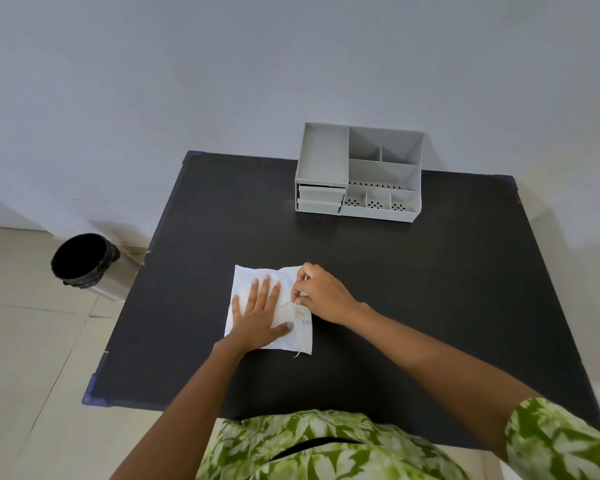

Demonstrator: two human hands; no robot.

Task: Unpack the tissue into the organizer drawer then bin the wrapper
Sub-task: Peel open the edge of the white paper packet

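Left hand (260, 315) spread flat, palm pressed on tissue pack (257, 282). Right hand (321, 292) fingertips pinched on wrapper edge at pack's right side. Pack white, flat, squarish; translucent flap with blue print peeled at right. Pack lain near tabletop (430, 289) front edge, centre. Grey organizer (359, 173) at back edge, drawers closed. Black-lined bin (84, 263) seen on floor off left edge.

Black table (430, 306): grey organizer (359, 173) at one o'clock, white tissue pack (253, 282) near centre.
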